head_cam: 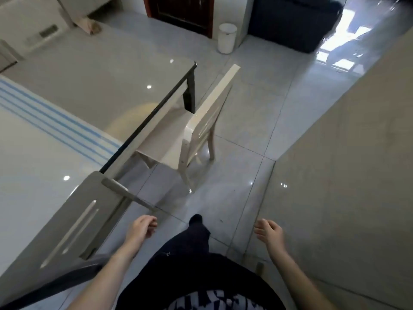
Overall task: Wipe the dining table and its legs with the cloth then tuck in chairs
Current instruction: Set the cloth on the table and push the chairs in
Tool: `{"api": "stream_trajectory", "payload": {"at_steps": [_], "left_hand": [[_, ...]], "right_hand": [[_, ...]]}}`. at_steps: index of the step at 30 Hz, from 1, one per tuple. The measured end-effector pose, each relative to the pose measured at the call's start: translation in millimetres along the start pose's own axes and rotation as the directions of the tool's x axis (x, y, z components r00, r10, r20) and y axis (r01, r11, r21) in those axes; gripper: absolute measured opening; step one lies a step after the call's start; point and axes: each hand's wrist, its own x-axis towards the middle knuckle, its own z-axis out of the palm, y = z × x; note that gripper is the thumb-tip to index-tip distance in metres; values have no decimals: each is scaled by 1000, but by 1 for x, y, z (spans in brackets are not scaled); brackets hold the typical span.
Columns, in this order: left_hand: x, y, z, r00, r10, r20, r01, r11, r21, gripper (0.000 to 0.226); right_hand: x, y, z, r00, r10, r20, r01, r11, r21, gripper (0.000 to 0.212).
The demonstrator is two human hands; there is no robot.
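While we look down past a dark trouser leg (196, 238) at the lower middle of the frame, both our hands hang empty over the tiled floor (257, 113). The left hand (140, 229) sits at the lower centre-left, its fingers (153, 224) loosely curled and holding nothing, just beside the back of the near chair (89, 220), which stands pushed in against the glossy surface (89, 81). The right hand (270, 231) at the lower right is likewise half-curled and empty, close to a pale wall (346, 153) that fills the right side of the frame.

A white waste bin (226, 38) stands on the floor at the upper centre, by a dark wooden door (183, 12); we cannot tell what is in it.

A blue-striped white cloth (44, 117) lies flat on the surface at the left of the frame. The surface's dark edge (156, 108) runs diagonally from the near chair up to a rounded corner, with a dark table leg (190, 92) below it. The far chair (201, 121), cream-coloured, stands at centre frame with its seat partly under that edge and its back out over the floor. Between this chair and the wall lies an open strip of bare tiles, widening toward the upper right of the frame.
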Motion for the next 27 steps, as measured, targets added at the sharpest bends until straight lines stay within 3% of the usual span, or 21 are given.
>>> {"api": "stream_trajectory", "payload": {"at_steps": [8,13,21,27], "left_hand": [[47,3,19,980,-191,-63,192,981,15,16],[75,59,56,968,-246,-43,243,968,-61,18],[103,166,96,984,-131,-118,102,969,-227,26],[88,205,117,966,-37,-255,-54,938,-342,24]], "right_hand": [[80,-81,40,991,-59,116,68,995,-76,19],[139,-135,49,990,-44,130,60,991,-120,17],[211,-205,43,986,-34,162,70,973,-220,16],[264,-256,56,957,-4,289,93,951,-295,15]]}}
